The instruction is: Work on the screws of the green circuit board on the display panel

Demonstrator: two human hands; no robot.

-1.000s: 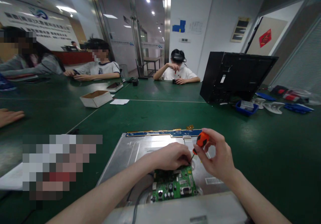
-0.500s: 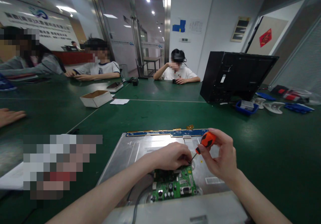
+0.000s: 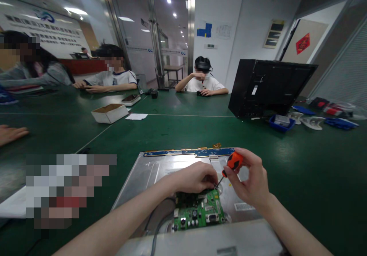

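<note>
My right hand [image 3: 250, 177] grips an orange and black screwdriver [image 3: 234, 160] between thumb and fingers. Its shaft slants down to the left, with the tip at the upper edge of a green circuit board [image 3: 210, 210]. Beside that tip, the fingers of my left hand [image 3: 197, 176] are pinched at the board's top corner; what they hold, if anything, is hidden. The board lies on a silver metal panel [image 3: 149, 172], which has a blue strip board [image 3: 183, 153] along its far edge. A grey cable runs past the board's left side.
A black monitor [image 3: 272, 88] stands at the back right beside a blue tray [image 3: 281, 123]. An open white box [image 3: 109, 113] and paper [image 3: 137, 116] lie back left. Several people sit around the green table [image 3: 172, 130]; another person's hand rests at the left edge.
My right hand and the screwdriver have shifted slightly left. My left hand has barely moved and stays at the board's top corner.
</note>
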